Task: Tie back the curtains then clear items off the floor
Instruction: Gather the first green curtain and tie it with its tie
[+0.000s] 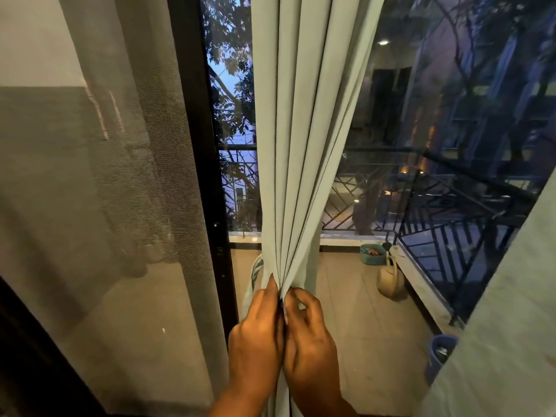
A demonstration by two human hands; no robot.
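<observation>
Against the door frame (207, 176), the curtain (294, 145) is pinched by left hand (255, 329) and right hand (310, 335); pleats could slip before the tieback (254, 275) is fastened.

no readable text, labels, numbers or signs

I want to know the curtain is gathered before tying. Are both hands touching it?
Touching. The head view shows the left hand and right hand pinching the bunched folds of the curtain between them.
</observation>
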